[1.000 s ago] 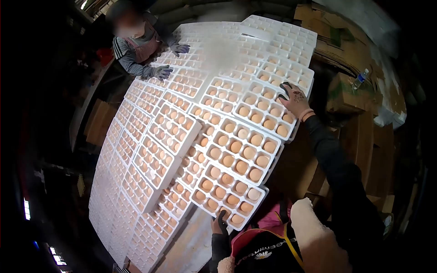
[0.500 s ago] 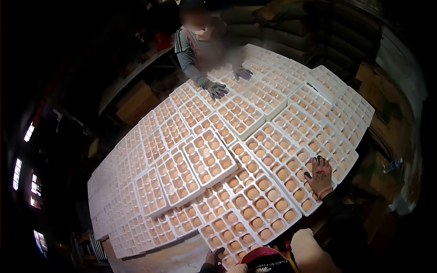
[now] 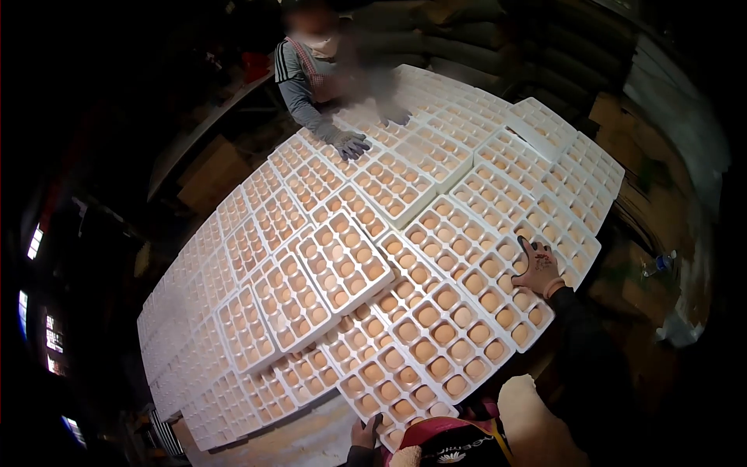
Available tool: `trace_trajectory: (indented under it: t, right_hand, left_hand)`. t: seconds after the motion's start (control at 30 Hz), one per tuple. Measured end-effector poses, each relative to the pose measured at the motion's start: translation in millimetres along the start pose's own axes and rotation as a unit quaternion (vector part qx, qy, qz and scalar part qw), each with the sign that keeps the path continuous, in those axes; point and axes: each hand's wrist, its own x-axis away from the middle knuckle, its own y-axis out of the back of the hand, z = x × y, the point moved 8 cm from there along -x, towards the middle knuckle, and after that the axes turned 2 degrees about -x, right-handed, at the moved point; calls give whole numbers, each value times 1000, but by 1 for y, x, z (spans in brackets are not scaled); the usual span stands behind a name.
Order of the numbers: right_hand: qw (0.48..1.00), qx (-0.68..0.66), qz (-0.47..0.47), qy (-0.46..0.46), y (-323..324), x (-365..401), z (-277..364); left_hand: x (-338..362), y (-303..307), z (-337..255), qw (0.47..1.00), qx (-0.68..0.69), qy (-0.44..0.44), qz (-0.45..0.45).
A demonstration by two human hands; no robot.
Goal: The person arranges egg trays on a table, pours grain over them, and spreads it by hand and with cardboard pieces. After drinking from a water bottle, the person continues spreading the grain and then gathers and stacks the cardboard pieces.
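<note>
White trays (image 3: 320, 337) cover a wide table, their compartments filled with round tan items that look like eggs. My right hand (image 3: 538, 268), in a pink glove with dark fingertips, rests on a tray at the right, thumb and fingers apart. At the bottom, my left hand (image 3: 366, 433) touches the near left edge of the closest tray (image 3: 404, 387); its fingers are partly hidden and dark. Three trays, one of them this raised tray (image 3: 342, 257), sit on top of others near the middle.
Across the table a person (image 3: 307, 86) in grey gloves has both hands over the far trays. Stacked sacks (image 3: 467, 50) lie behind. A cardboard box (image 3: 214, 173) is at the left, and a wooden table edge (image 3: 268, 436) shows below.
The view has shifted, so the trays appear further left. My right hand has turned, its fingers now pointing more to the upper left. My left hand stays by the near tray's edge.
</note>
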Motion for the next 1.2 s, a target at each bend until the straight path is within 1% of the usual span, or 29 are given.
trace_trajectory:
  t: [0.03,0.07,0.13,0.2,0.23,0.27,0.33,0.37,0.4,0.43,0.47,0.5,0.53,0.57,0.6,0.63,0.67,0.7,0.73,0.8,0.83,0.93,0.97,1.0,1.07,1.13,1.17,1.2]
  right_hand:
    - [1000,-20,-1,0,-4,-3,-5]
    - [999,-40,-3,1,-8,-5,-10]
    - [998,-55,16,7,-13,-7,-11]
    - [997,-71,37,18,-13,-7,-4]
    - [996,-81,37,25,-15,-5,1]
    - [995,-90,36,30,-15,-5,5]
    - [994,-103,28,37,-12,-2,16]
    - [993,-106,25,41,-10,3,26]
    - [993,-105,23,48,-8,8,34]
    - [993,-104,8,62,-11,12,43]
    - [992,-105,-12,65,-10,17,50]
    - [991,-104,-18,78,-15,18,59]
    - [989,-107,-18,99,-25,25,76]
    - [981,-140,-25,130,-31,32,91]
    - [981,-146,-19,128,-36,39,105]
    - [976,-170,-5,136,-43,45,117]
    - [977,-162,-1,139,-44,54,131]
    - [976,-152,-16,158,-47,61,143]
    - [972,-160,-8,169,-50,67,158]
    - [964,-155,-33,212,-57,86,190]
    - [969,-152,-17,194,-54,103,213]
    - [975,-140,-21,171,-65,152,268]
    - [980,-122,-17,154,-79,174,285]
    - [983,-124,-2,134,-83,195,305]
    - [973,-147,-34,176,-95,233,341]
    - [983,-126,5,134,-107,270,374]
    - [983,-114,-4,140,-111,288,390]
    - [980,-110,-49,156,-121,319,408]
  left_hand:
    - [-1,0,22,999,-25,22,-6]
    - [9,1,-21,994,-93,-53,-6]
    - [7,4,-14,992,-112,-55,-10]
    - [18,11,-54,981,-81,-172,-48]
    - [17,15,-36,998,4,-53,-32]
    - [24,20,-49,992,-10,-115,-58]
    - [34,32,-58,987,-25,-146,-63]
    - [36,41,-38,990,-70,-108,-55]
    - [42,48,-35,968,-152,-188,-64]
    - [40,58,-21,985,-56,-149,-72]
    - [42,66,-2,990,45,-101,-86]
    - [50,68,9,981,174,0,-83]
    - [57,78,8,982,165,-12,-91]
    - [64,87,13,979,187,8,-80]
    - [70,99,17,986,139,-6,-91]
    - [76,109,28,989,111,11,-93]
    - [79,115,53,976,191,19,-102]
    - [86,127,56,981,161,14,-104]
    - [91,142,58,987,124,-2,-99]
    - [97,173,93,987,116,-14,-107]
    - [96,186,109,988,112,-30,-102]
    - [100,248,142,987,124,-49,-88]
    - [99,266,169,985,147,-33,-83]
    - [104,291,183,983,165,-11,-80]
    - [117,330,218,973,216,28,-70]
    - [136,374,256,978,193,10,-81]
    - [146,394,267,988,125,-27,-85]
    - [147,412,297,988,62,-103,-101]
